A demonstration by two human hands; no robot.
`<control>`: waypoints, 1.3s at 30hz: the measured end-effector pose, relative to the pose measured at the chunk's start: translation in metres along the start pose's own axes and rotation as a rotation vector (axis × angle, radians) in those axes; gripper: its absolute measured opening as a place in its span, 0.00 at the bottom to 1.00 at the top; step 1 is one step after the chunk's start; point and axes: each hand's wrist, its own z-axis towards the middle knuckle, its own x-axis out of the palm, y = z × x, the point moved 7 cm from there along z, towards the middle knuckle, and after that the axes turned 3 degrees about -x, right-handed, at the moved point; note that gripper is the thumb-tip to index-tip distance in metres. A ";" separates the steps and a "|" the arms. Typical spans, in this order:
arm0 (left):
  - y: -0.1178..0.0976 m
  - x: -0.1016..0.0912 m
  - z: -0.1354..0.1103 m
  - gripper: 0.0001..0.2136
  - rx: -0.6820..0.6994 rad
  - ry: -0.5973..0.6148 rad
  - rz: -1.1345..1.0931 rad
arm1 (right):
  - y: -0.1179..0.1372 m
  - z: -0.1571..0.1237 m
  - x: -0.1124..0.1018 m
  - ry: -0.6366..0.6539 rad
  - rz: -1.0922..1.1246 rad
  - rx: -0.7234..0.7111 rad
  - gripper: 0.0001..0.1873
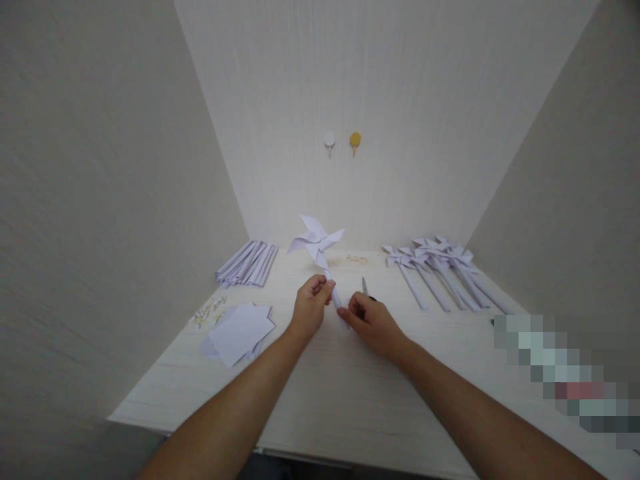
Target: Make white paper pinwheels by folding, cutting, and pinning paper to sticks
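A white paper pinwheel (317,241) stands tilted above the middle of the table, its blades facing me. My left hand (312,303) is closed around its rolled paper stick, just below the blades. Lower down, the thumb and curled fingers of my right hand (373,322) pinch the same stick near its bottom end. Just behind my right hand lies a pair of scissors (365,287), its blade showing and its handle mostly hidden by the fingers.
Rolled paper sticks (249,263) lie piled at the back left. Nearer are small light pieces (207,311) and a stack of paper sheets (243,333). Several finished pinwheels (435,267) rest at the back right. Walls enclose the table (320,400); two hooks (355,140) hang behind. A blurred patch covers the right edge.
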 end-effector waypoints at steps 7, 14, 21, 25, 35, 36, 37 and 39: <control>0.003 0.004 0.000 0.14 -0.022 0.033 -0.002 | 0.008 -0.004 0.004 0.099 -0.232 -0.023 0.20; 0.002 0.007 0.000 0.14 -0.035 0.059 -0.004 | 0.017 -0.005 -0.001 0.157 -0.436 -0.056 0.19; 0.002 0.009 0.000 0.15 -0.038 0.065 0.006 | 0.024 -0.007 -0.006 0.169 -0.554 -0.069 0.19; 0.004 0.009 0.000 0.14 -0.048 0.074 0.002 | 0.024 -0.006 -0.005 0.166 -0.572 -0.071 0.20; 0.011 0.010 0.001 0.14 -0.063 0.082 -0.013 | 0.011 0.001 -0.014 0.095 -0.549 -0.004 0.18; 0.011 0.010 0.001 0.14 -0.063 0.079 -0.012 | 0.006 0.002 -0.018 0.073 -0.550 0.021 0.18; 0.011 0.010 0.001 0.14 -0.063 0.077 -0.012 | 0.001 0.004 -0.024 0.049 -0.553 0.048 0.18; 0.011 0.010 0.001 0.14 -0.064 0.075 -0.010 | -0.011 0.007 -0.038 -0.008 -0.562 0.111 0.20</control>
